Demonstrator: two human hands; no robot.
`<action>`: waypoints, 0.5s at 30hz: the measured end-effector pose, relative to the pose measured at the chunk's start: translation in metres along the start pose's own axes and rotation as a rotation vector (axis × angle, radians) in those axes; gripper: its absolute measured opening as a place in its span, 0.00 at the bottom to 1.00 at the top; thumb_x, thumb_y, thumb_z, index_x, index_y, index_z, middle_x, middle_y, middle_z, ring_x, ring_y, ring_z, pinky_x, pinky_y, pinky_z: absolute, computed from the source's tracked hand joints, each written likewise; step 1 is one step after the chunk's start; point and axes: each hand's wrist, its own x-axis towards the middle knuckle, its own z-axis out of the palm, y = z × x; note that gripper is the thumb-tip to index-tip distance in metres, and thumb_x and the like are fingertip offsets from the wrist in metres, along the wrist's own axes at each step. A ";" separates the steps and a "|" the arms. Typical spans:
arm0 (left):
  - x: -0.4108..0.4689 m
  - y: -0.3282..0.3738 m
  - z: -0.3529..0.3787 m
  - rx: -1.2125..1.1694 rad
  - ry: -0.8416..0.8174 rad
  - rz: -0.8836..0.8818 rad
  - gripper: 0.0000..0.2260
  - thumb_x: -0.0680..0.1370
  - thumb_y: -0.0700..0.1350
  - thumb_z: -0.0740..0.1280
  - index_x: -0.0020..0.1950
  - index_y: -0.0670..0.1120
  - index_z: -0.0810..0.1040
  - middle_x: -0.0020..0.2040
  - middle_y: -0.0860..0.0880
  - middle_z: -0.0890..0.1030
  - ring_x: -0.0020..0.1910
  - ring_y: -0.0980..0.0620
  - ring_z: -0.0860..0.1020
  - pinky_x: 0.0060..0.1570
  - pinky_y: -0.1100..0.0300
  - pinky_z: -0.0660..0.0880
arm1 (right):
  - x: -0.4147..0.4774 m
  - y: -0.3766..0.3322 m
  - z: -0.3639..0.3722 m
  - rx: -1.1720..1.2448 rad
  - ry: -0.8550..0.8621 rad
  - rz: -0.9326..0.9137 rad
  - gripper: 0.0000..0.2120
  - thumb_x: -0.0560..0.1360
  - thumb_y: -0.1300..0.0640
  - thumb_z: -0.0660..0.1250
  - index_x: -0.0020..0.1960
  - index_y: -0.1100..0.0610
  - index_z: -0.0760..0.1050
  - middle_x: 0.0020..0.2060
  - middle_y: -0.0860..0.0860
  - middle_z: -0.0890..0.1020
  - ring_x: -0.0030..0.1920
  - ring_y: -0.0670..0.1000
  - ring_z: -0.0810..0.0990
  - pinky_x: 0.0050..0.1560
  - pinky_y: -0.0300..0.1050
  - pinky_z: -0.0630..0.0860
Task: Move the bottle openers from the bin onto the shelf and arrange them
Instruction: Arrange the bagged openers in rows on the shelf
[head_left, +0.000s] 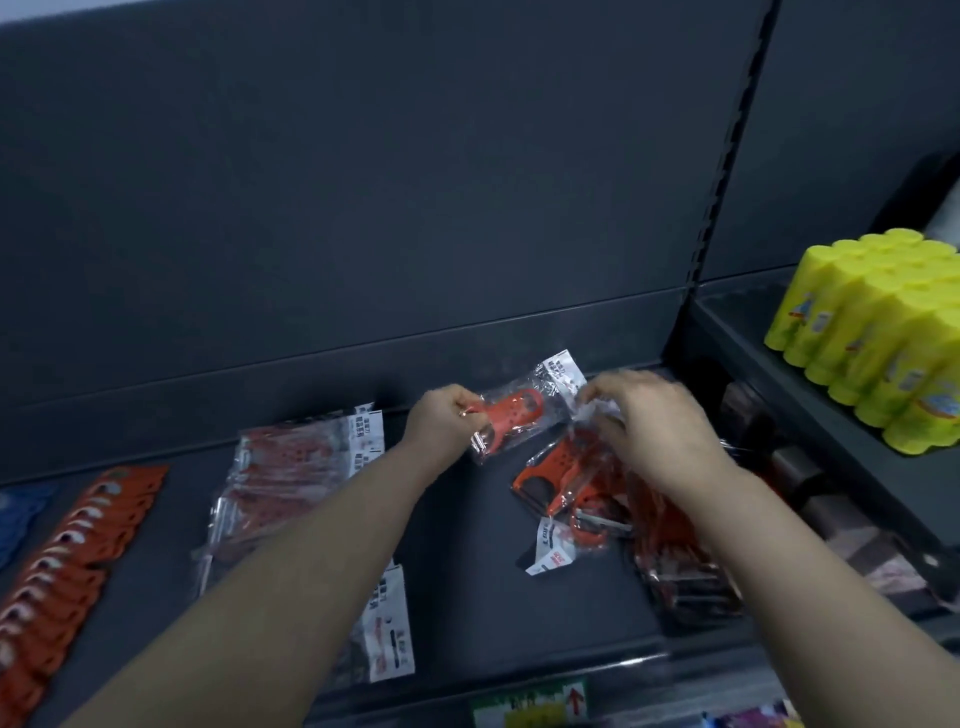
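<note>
My left hand (441, 423) pinches one end of a packeted opener (511, 415) through its clear sleeve and holds it just above the shelf (467, 571), the printed header pointing toward the back panel. My right hand (657, 426) is curled over the far corner of that sleeve and over the loose pile (566, 488) beneath it. Whether its fingers grip plastic or only rest on it I cannot tell, since the knuckles hide the tips.

The pile lies jumbled at the right of the shelf, packets crossing at all angles. Further left a tidier stack (291, 467) of the same red-orange packets lies flat, and I judge that is where this one belongs. The bin is out of view.

These should weigh next to nothing. The opener inside looks stiff, but the sleeve is thin, slick and crinkly, so I want my grip on the hard body through the film, not on loose film or the header (film alone would let the opener swing and slide about). Packets in the pile may cling or snag on each other, so lifting one could drag a neighbour along — my right hand is well placed to hold the rest down. Slippery sleeves stack poorly too, so each should go down square on the one below or it may skate off.

The yellow bottles (872, 338) on the next shelf to the right stand well apart from all this.
</note>
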 end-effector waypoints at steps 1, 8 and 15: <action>-0.003 0.001 0.003 0.119 -0.005 0.007 0.05 0.71 0.41 0.72 0.45 0.48 0.80 0.44 0.47 0.83 0.46 0.45 0.81 0.47 0.54 0.78 | -0.006 0.006 0.002 0.012 -0.066 -0.004 0.09 0.72 0.55 0.69 0.51 0.45 0.78 0.49 0.45 0.81 0.55 0.53 0.77 0.54 0.49 0.73; -0.030 0.039 0.019 0.491 0.048 0.232 0.13 0.71 0.56 0.72 0.50 0.51 0.80 0.50 0.51 0.78 0.52 0.51 0.76 0.50 0.54 0.75 | -0.037 0.027 0.009 -0.056 -0.249 -0.046 0.11 0.74 0.45 0.65 0.56 0.42 0.76 0.57 0.38 0.77 0.61 0.48 0.72 0.62 0.48 0.70; -0.054 0.062 0.050 0.559 -0.250 0.031 0.18 0.68 0.61 0.73 0.41 0.48 0.76 0.44 0.50 0.80 0.47 0.49 0.79 0.46 0.55 0.75 | -0.059 0.027 0.019 -0.006 -0.168 0.052 0.13 0.76 0.46 0.63 0.60 0.46 0.75 0.63 0.45 0.73 0.64 0.52 0.68 0.60 0.52 0.68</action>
